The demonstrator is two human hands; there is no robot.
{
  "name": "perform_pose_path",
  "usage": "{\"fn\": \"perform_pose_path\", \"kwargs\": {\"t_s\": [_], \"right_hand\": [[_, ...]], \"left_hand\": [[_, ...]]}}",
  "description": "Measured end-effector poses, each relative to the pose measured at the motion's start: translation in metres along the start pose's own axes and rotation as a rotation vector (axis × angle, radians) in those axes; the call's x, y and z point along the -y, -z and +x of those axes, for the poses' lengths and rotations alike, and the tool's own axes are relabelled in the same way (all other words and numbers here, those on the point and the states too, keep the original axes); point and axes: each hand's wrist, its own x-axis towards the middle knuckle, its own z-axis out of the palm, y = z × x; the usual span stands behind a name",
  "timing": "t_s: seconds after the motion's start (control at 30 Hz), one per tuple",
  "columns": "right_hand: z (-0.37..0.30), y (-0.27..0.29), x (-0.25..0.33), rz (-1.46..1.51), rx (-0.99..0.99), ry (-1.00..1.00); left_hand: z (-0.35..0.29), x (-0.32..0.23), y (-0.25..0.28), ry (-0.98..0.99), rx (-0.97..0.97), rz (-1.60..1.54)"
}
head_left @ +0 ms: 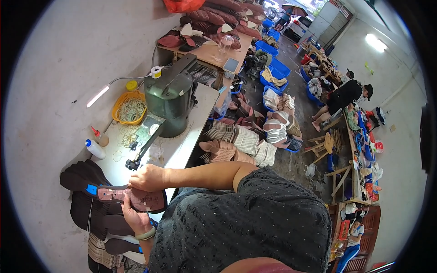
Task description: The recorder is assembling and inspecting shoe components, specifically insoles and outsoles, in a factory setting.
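Observation:
A shoe insole (152, 200), with a patterned pinkish-brown face and a dark rim, lies across both hands near the front of the white worktable. My left hand (135, 221), a bangle at its wrist, grips the insole's near side with the thumb laid over its face. Along the far edge, the fingers of my right hand (149, 177) are bent and pinched together; whether anything besides that edge is between them is hidden. Just beyond the right hand is the arm of a dark green machine (169, 98). A stack of black insoles (84, 182) with blue labels sits beyond the insole's toe.
On the worktable (184, 148) stand a yellow basket (129, 108) of pale elastic loops, a white bottle (95, 149) and a red-tipped bottle (100, 136). A lit lamp (98, 96) reaches over them. Insole piles (243, 140) and blue bins (276, 68) line the floor; a person (341, 98) bends at the opposite bench.

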Motion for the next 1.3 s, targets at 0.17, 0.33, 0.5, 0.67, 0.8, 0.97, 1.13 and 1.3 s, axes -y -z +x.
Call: {"fn": "perform_pose_path", "kwargs": {"t_s": [0.17,0.33,0.5,0.67,0.8,0.97,1.13,1.3], "right_hand": [[-0.003,-0.009,-0.006,0.005,0.009,0.021],[-0.006,-0.013,-0.010,-0.008,0.013,0.017],[-0.003,-0.009,-0.010,0.271,0.025,-0.247],[-0.011,-0.003,-0.017,1.469,0.120,-0.778],[-0.047,0.007,0.000,1.909,0.271,-1.015],[-0.082,-0.026,-0.040,1.342,0.213,-0.927],[-0.056,-0.004,-0.030,1.767,0.040,-1.092],[-0.056,-0.025,-0.022,1.856,0.001,-1.094]], "left_hand": [[0.009,0.005,0.005,-0.050,-0.056,0.040],[0.017,0.005,0.012,0.013,-0.017,0.017],[0.016,0.001,0.003,0.037,0.003,0.000],[0.006,-0.011,-0.006,0.015,0.142,-0.153],[0.023,-0.014,-0.002,0.050,0.278,-0.170],[0.048,-0.010,-0.022,0.075,0.213,0.007],[0.044,-0.029,-0.025,0.127,0.161,0.130],[0.032,-0.012,-0.018,-0.080,0.029,0.530]]}}
